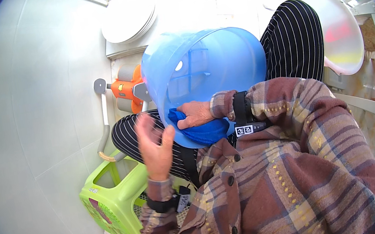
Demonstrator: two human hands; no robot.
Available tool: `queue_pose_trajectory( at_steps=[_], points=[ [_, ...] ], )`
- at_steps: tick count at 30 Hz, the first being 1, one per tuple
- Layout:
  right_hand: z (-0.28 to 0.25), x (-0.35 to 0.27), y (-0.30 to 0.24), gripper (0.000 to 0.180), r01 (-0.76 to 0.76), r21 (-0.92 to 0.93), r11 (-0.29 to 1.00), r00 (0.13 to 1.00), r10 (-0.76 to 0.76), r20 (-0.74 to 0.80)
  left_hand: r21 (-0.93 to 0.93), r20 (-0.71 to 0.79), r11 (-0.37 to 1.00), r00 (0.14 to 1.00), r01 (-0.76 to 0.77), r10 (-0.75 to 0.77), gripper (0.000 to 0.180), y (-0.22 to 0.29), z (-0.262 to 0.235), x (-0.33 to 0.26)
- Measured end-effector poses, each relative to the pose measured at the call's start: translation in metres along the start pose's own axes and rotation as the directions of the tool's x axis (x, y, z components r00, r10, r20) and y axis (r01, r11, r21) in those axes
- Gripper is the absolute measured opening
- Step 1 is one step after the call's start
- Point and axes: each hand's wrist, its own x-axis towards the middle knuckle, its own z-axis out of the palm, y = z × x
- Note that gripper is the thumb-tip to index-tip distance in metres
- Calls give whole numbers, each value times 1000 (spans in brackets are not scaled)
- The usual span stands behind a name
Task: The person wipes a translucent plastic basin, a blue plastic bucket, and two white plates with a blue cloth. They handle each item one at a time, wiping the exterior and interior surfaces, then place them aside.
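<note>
A large light-blue plastic tub (241,53) stands tilted between my knees, its inside showing, with ribs and a small white round spot. My right hand (195,114) is closed on a dark-blue cloth (209,132). Part of the cloth bunches up by the thumb, and the rest spreads against the tub's near side. Left of the tub, my left hand (155,146) is raised with its fingers apart, slightly blurred and holding nothing.
An orange exercise roller (127,87) with grey handles sits left of the tub. Near my left forearm is a green plastic stool (120,187). White round discs (129,16) are stacked at the far left. A pale basin (341,28) leans beside my right knee, near a railing.
</note>
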Motion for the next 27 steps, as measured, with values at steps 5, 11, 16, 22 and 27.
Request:
queue_pose_trajectory(
  at_steps=[5, 11, 16, 22, 27],
  points=[
    [4, 12, -1, 60, 58, -56, 997, 998, -60, -30, 400, 277, 791, 884, -463, 378, 71, 33, 17, 55],
    [-6, 14, -6, 60, 209, 280, 937, 969, -161, -185, 278, 292, 854, 886, -439, 360, 57, 29, 29, 65],
    [-37, 66, -14, 53, 297, 701, 648, 918, 7, -396, 339, 290, 790, 856, -510, 428, 65, 26, 24, 57],
    [-68, 97, -9, 46, 424, 394, 816, 776, -102, -623, 376, 269, 793, 875, -480, 403, 76, 23, 30, 48],
    [-55, 77, -1, 46, 192, 231, 954, 938, -108, -331, 384, 224, 800, 887, -461, 404, 79, 19, 36, 32]
  ],
)
